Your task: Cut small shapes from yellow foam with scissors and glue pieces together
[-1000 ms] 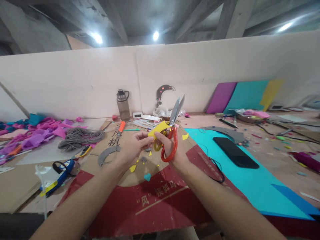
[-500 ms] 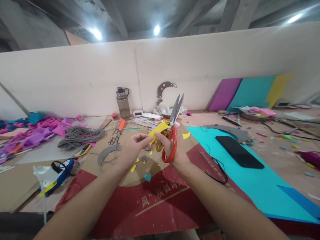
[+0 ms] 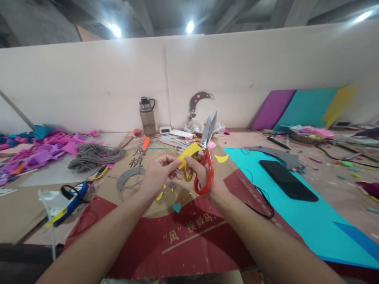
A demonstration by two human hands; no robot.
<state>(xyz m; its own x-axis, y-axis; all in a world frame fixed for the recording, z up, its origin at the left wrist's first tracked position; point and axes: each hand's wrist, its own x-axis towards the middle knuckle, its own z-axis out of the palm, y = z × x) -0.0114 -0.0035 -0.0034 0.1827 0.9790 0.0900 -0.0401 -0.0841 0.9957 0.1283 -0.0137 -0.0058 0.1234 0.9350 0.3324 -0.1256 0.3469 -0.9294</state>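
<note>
The left hand has its fingers closed in a narrow pinch on the near end of a yellow piece, which is held up above a printed cardboard sheet. The right hand has its fingers wrapped around the handles of the scissors, one loop red, their blades slightly apart and pointing up and away; a fingertip of this hand also rests against the yellow piece, close to the blades' base. Below, a teal heart lies on the cardboard near small yellow scraps. To the right, a black phone rests on a turquoise sheet on the counter
</note>
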